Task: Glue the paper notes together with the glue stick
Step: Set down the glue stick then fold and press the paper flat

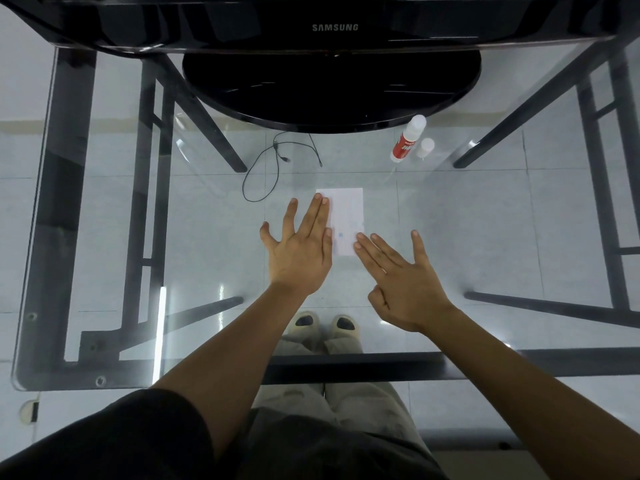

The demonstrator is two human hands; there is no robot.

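Observation:
White paper notes (347,216) lie flat in the middle of the glass table (485,237). My left hand (299,251) is spread flat, its fingers lying on the paper's left edge. My right hand (403,275) is also flat, with straight fingertips touching the paper's lower right corner. A red and white glue stick (408,140) stands at the back right, and its translucent cap (425,147) stands just right of it. Neither hand holds anything.
A black monitor base (332,88) stands at the back centre. Under the glass, a thin black cable (277,168) loops on the tiled floor. Dark metal table legs (156,202) show through on both sides.

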